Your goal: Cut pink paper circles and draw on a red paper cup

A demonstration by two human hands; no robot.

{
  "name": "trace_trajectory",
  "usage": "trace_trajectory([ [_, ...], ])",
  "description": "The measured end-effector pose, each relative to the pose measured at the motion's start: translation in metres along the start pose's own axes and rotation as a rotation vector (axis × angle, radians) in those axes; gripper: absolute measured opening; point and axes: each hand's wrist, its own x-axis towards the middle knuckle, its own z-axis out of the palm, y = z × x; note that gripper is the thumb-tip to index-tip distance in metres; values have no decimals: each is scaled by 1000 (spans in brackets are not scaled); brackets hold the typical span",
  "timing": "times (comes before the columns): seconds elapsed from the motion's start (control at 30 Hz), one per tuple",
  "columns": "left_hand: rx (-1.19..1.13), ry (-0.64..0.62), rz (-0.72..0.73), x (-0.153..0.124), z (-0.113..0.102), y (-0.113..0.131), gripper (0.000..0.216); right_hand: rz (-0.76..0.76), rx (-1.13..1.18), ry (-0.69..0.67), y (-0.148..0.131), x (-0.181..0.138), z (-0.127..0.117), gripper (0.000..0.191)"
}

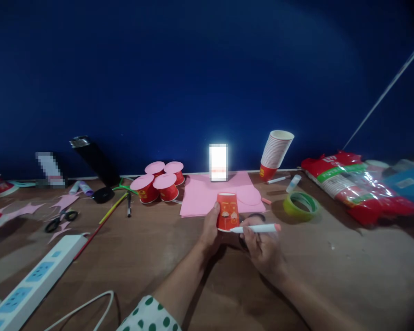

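The left fingers [215, 211] hold the red cup [228, 206]; the right fingers [251, 238] grip the white marker [262, 228], lying sideways, tip at the cup's lower edge.

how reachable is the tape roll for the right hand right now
Probably yes: nothing visible blocks the right hand from the tape roll, though the marker it holds might hamper grasping.
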Motion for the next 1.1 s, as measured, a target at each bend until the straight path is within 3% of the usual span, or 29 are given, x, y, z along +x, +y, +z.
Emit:
trace_trajectory([
  [0.53,-78,105,-78,0,1,5,40,121,82,30,4,2,-1,25],
  [1.1,-80,133,-103,0,1,8,42,119,51,52,4,2,0,26],
])
